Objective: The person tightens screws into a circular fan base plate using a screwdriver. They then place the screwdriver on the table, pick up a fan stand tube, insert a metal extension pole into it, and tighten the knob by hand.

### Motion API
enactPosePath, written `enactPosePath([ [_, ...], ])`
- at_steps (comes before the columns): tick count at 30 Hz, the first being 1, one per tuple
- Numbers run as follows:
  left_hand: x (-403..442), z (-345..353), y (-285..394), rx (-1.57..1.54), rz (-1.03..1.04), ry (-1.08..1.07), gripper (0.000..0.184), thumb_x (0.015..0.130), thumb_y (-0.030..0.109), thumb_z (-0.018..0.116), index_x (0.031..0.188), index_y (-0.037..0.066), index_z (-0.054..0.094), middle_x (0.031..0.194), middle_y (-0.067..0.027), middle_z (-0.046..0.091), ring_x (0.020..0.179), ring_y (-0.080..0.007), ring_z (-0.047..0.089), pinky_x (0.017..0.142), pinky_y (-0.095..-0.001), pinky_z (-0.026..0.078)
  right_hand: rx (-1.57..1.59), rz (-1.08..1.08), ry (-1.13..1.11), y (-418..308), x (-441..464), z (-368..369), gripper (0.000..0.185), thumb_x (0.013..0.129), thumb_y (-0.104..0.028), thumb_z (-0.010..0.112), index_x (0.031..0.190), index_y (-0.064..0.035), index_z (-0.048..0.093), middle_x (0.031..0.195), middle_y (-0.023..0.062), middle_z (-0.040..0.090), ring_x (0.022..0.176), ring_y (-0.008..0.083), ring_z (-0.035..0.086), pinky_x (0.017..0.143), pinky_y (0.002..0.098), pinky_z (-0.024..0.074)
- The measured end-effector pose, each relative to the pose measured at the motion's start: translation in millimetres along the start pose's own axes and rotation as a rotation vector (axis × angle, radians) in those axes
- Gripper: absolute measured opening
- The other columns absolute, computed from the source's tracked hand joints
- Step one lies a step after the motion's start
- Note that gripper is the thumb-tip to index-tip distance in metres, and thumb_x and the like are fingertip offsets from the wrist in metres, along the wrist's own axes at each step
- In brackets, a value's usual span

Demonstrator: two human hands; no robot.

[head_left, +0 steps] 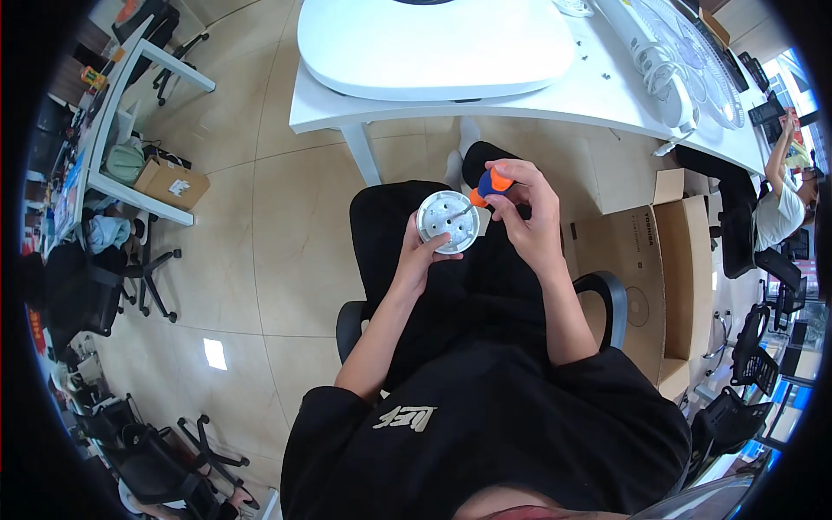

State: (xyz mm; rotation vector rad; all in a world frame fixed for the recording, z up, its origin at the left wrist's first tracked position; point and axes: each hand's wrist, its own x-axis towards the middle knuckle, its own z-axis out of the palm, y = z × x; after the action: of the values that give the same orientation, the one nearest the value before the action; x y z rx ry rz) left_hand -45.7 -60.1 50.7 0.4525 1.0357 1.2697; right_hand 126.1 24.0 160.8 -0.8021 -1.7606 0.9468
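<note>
My left hand (422, 251) grips a round white part (448, 223) with a shallow rim and several holes in its face, held over my lap. The thumb lies across its lower edge. In my right hand (530, 208) is a screwdriver (492, 184) with an orange and dark blue handle, the fingers closed round the handle. Its shaft slants down to the left and the tip reaches the face of the white part; whether it sits in a hole or on a screw is too small to tell.
Ahead stands a white table (381, 111) with a large white rounded panel (433, 52), a white fan (685, 61) and small dark bits. An open cardboard box (624, 277) is at my right, beside the chair armrest (614, 303). Another person (780, 204) sits far right.
</note>
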Motion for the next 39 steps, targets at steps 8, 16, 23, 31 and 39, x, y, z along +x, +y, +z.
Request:
enactPosePath([
  [8,4.7,0.4,-4.9,0.005,0.002,-0.013,0.06,0.091,0.002,0.067,0.142,0.008,0.037,0.136,-0.0148,0.054,0.113,-0.0278,0.067,0.075,-0.038,0.068,-0.025,-0.023,0.074,-0.8,-1.6,-3.5,0.037,0.087,0.008,0.071,0.121,-0.0042,0.061,0.128,0.0145,0.066,0.071,0.0121,0.069,0.06,0.0223,0.0535],
  [16,11.9,9.4,-3.6,0.042,-0.013,-0.033,0.058,0.09,0.006,0.07,0.141,0.01,0.042,0.134,-0.0127,0.057,0.112,-0.0274,0.067,0.077,-0.0413,0.065,0.016,0.063,0.064,-0.3,-1.8,-14.1,0.036,0.088,0.009,0.07,0.121,-0.0026,0.062,0.128,0.0154,0.067,0.07,0.0105,0.068,0.057,0.0221,0.054],
  [23,14.6,10.5,-5.6,0.061,-0.03,-0.039,0.06,0.09,0.006,0.069,0.142,0.01,0.04,0.136,-0.0138,0.056,0.112,-0.0275,0.067,0.077,-0.0409,0.065,-0.061,0.021,0.118,2.9,-4.7,-13.0,0.038,0.086,0.01,0.072,0.12,-0.0019,0.063,0.124,0.0149,0.068,0.07,0.0114,0.067,0.06,0.0232,0.0555],
  [31,15.5,10.5,-2.7,0.054,-0.026,-0.043,0.061,0.09,0.006,0.068,0.143,0.009,0.039,0.136,-0.0146,0.055,0.112,-0.0281,0.067,0.075,-0.0398,0.066,0.014,0.014,0.132,-0.8,-6.1,-17.8,0.037,0.088,0.011,0.067,0.123,-0.001,0.06,0.127,0.0163,0.066,0.083,0.0157,0.072,0.067,0.0254,0.059],
  [39,16.1,9.4,-1.8,0.077,-0.022,-0.075,0.065,0.09,0.007,0.068,0.146,0.011,0.037,0.138,-0.0134,0.054,0.116,-0.0272,0.065,0.076,-0.0397,0.065,0.104,-0.027,0.14,-18.1,-4.3,-19.2,0.035,0.091,0.01,0.065,0.124,0.0003,0.058,0.126,0.0187,0.064,0.091,0.0194,0.072,0.071,0.0274,0.0604],
])
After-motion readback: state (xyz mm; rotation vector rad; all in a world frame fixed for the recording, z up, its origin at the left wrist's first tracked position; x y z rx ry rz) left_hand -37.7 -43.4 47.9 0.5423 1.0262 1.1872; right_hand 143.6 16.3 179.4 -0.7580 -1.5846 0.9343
